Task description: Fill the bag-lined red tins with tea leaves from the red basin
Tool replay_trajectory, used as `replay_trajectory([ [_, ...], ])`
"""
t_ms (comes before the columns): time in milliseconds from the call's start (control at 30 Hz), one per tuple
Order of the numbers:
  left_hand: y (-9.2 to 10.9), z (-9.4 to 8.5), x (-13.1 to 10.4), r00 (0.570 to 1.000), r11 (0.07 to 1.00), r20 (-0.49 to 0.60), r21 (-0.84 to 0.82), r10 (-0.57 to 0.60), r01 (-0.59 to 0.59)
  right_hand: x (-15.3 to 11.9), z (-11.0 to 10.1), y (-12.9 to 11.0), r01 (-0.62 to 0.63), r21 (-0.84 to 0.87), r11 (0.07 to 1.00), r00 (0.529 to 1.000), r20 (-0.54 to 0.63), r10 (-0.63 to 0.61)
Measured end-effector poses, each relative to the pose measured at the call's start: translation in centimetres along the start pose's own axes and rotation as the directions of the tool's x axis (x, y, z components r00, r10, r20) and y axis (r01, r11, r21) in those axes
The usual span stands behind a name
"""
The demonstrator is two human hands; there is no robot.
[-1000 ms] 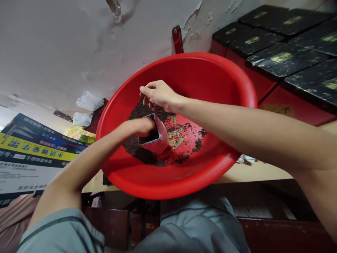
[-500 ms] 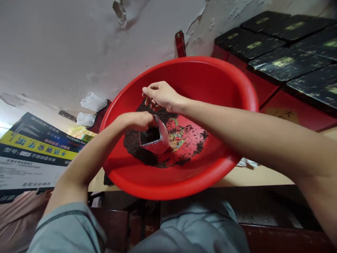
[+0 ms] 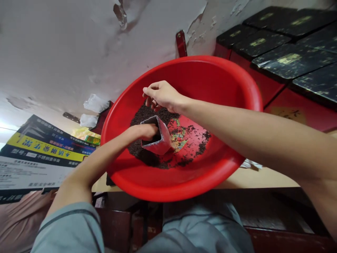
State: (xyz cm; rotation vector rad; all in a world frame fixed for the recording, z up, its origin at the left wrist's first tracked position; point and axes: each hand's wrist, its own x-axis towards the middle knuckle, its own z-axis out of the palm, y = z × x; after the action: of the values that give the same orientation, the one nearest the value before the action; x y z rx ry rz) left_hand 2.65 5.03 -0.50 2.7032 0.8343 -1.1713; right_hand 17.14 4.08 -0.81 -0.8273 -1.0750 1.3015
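My left hand point(image 3: 146, 132) reaches into the square mouth of a red foil-lined bag point(image 3: 165, 141), and its fingers are hidden inside. The bag lies tilted in a big red plastic basin point(image 3: 158, 195), its mouth facing left toward me. Just above it hovers my right hand point(image 3: 163, 95), its fingers curled together; whether they hold anything I cannot make out. Dark crumbly loose material point(image 3: 143, 114), like tea leaves, is heaped around the bag and scattered on the basin floor.
Rows of black-lidded red boxes point(image 3: 284, 66) stand at the right. A printed cardboard sheet point(image 3: 44, 154) is at the left, near white crumpled plastic point(image 3: 96, 103). The basin rests on a pale tabletop point(image 3: 252, 178) against a peeling wall point(image 3: 65, 52).
My left hand has shifted from the bag's upper edge deeper into its mouth, and the opening has spread wider. My right hand stays in nearly the same place.
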Motion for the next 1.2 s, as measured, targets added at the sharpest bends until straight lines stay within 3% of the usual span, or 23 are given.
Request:
replay_trajectory([
  [167, 0.3, -2.0, -1.9, 0.994, 0.994, -0.01, -0.025, 0.107, -0.107, -0.5, 0.3, -0.6, -0.01, -0.081, 0.997, 1.0, -0.012, 0.009],
  [300, 0.8, -2.4, -2.0, 0.973, 0.997, 0.226, 0.05, 0.039, -0.051, -1.2, 0.3, -1.4, -0.043, -0.161, 0.986, 0.999, -0.018, 0.041],
  [433, 0.4, -2.7, -2.0, 0.975, 0.988, 0.173, -0.088, 0.139, -0.125, -1.7, 0.1, -1.9, -0.051, -0.223, 0.974, 0.999, -0.006, 0.051],
  [600, 1.0, -3.0, -1.7, 0.945, 0.998, 0.325, 0.038, 0.029, -0.044, -1.7, 0.0, -2.1, -0.036, -0.241, 0.97, 0.999, -0.011, 0.034],
  [767, 1.0, -3.4, -1.0, 0.953, 0.987, 0.283, -0.146, 0.106, -0.066, -1.4, -0.1, -2.2, -0.009, -0.238, 0.971, 1.0, 0.004, 0.011],
  [900, 0.9, -3.1, -0.7, 0.924, 1.0, 0.382, 0.011, 0.002, -0.006, -1.4, -0.1, -2.2, 0.003, -0.24, 0.971, 1.0, 0.012, 0.0],
  [1067, 0.0, -3.1, -1.2, 0.942, 0.976, 0.303, -0.2, 0.145, -0.086, -1.3, -0.1, -2.3, 0.012, -0.247, 0.969, 1.0, 0.025, -0.006],
  [1200, 0.4, -2.3, -1.1, 0.947, 0.995, 0.317, 0.069, 0.048, -0.073, -1.6, 0.2, -2.4, 0.019, -0.21, 0.977, 0.999, 0.04, -0.011],
])
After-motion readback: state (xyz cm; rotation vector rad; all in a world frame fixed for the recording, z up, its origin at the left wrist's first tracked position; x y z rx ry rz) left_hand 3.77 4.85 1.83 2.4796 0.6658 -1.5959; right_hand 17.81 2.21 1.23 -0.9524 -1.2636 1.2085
